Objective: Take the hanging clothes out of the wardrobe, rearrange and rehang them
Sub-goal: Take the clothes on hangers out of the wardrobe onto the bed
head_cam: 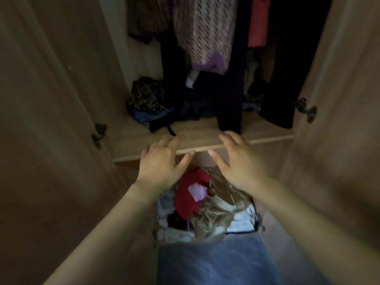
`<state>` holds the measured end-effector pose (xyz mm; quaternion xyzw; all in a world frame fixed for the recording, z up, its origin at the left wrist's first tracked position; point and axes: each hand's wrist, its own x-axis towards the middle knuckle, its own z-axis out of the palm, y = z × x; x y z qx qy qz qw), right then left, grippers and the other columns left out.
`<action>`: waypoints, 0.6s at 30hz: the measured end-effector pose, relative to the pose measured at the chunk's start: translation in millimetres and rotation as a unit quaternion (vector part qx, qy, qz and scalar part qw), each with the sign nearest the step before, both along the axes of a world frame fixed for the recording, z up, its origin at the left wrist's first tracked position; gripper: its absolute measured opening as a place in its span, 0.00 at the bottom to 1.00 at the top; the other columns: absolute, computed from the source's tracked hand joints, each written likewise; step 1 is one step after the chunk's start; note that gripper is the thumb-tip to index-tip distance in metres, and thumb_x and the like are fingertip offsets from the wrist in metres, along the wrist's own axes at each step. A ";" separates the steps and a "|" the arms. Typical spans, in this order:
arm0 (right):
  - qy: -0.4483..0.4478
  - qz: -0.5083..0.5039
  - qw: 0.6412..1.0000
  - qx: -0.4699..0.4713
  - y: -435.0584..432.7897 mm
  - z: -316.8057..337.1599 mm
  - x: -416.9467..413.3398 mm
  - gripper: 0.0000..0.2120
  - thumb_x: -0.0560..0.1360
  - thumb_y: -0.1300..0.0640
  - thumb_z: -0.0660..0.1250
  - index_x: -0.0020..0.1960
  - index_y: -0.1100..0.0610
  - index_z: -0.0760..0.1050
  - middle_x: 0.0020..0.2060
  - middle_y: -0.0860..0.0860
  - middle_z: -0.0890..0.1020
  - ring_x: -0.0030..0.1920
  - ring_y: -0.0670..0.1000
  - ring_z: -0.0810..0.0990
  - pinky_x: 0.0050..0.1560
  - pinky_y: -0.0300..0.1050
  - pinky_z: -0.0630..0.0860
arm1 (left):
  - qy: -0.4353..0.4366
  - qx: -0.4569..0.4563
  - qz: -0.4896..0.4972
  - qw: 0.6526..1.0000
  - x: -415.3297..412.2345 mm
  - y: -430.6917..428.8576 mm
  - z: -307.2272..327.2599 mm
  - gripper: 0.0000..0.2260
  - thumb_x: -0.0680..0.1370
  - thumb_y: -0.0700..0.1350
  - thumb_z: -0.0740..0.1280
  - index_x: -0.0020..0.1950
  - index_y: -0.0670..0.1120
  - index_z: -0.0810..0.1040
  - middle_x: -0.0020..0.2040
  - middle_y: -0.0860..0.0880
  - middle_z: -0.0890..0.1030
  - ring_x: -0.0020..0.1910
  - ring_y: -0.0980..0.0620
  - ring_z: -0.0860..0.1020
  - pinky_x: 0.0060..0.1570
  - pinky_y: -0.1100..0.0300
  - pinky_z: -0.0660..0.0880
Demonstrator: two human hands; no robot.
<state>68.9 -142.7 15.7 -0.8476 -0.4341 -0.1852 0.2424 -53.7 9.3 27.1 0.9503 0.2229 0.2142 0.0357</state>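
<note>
The wooden wardrobe stands open, its floor shelf [201,134] ahead of me. Hanging clothes fill the upper part: a pink patterned garment [203,31], a brown patterned one [148,17], a red-orange one [258,21] and long black garments [232,89] that reach down to the shelf. My left hand [162,163] and my right hand [238,163] are stretched out side by side at the shelf's front edge, fingers spread, holding nothing. The scene is dim and slightly blurred.
Two wardrobe doors, left [51,99] and right [345,99], stand open on either side. Crumpled clothes [146,97] lie on the shelf at the left. Below my hands is a pile of clothes [197,204] with a red piece, and blue fabric [209,262] nearer me.
</note>
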 end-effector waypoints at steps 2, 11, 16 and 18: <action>-0.050 0.018 0.998 0.028 36.7 41.2 20.0 0.34 0.74 0.37 0.47 0.66 0.61 0.71 0.63 0.58 0.75 0.62 0.60 0.73 0.58 0.50 0.72 | -0.040 0.021 -0.011 0.999 18.7 37.7 32.4 0.34 0.72 0.68 0.45 0.70 0.52 0.67 0.67 0.48 0.72 0.65 0.44 0.70 0.61 0.45 0.69; -0.220 0.096 0.962 0.132 169.4 227.4 135.0 0.30 0.76 0.39 0.52 0.67 0.59 0.68 0.64 0.57 0.73 0.62 0.58 0.72 0.59 0.51 0.72 | -0.198 0.058 -0.043 0.977 133.4 161.2 179.2 0.28 0.74 0.64 0.51 0.70 0.53 0.68 0.65 0.45 0.73 0.63 0.43 0.71 0.58 0.52 0.70; -0.316 0.113 0.929 0.155 217.6 327.1 196.9 0.28 0.77 0.40 0.53 0.68 0.59 0.68 0.63 0.57 0.73 0.61 0.57 0.72 0.59 0.50 0.71 | -0.254 0.086 -0.054 0.962 205.3 212.7 276.2 0.29 0.73 0.66 0.51 0.69 0.53 0.68 0.64 0.45 0.74 0.61 0.46 0.72 0.58 0.49 0.72; -0.359 0.113 0.912 0.164 231.1 370.6 221.1 0.27 0.77 0.42 0.55 0.67 0.59 0.69 0.61 0.57 0.74 0.60 0.58 0.72 0.58 0.49 0.69 | -0.281 0.123 -0.046 0.951 228.6 231.5 315.4 0.30 0.72 0.67 0.50 0.68 0.52 0.69 0.63 0.45 0.74 0.61 0.45 0.73 0.58 0.50 0.71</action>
